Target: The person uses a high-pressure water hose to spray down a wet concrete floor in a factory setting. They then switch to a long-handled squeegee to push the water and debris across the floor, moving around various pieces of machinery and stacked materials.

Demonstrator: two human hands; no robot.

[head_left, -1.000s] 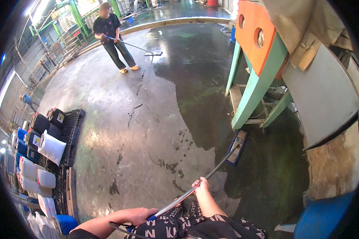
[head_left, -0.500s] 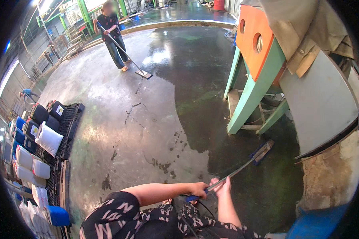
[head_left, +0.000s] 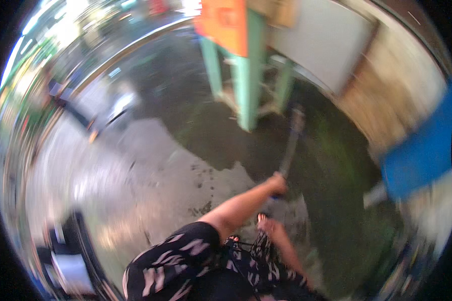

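My left hand (head_left: 275,184) is closed round the handle of a long-handled flat mop (head_left: 289,153), near its blue grip end. The mop reaches away from me over the dark wet floor, and its blurred flat head (head_left: 297,119) lies just right of a green-legged stand (head_left: 248,95). Nearer to my body, my right hand (head_left: 270,227) hangs below the grip end, apart from the handle. Motion blur smears its fingers, so whether it is open or closed does not show.
A blurred person (head_left: 68,100) stands at the far left with a long tool. Dark containers and a white bag (head_left: 73,273) sit lower left. A grey panel (head_left: 326,40) leans beside the stand. At right is a blue object (head_left: 422,145). Wet floor (head_left: 196,125) borders paler floor (head_left: 135,185).
My view has swung to the right, so the stand and person appear further left. My right hand has come off the mop handle; my left hand still holds it. The mop now points more straight ahead.
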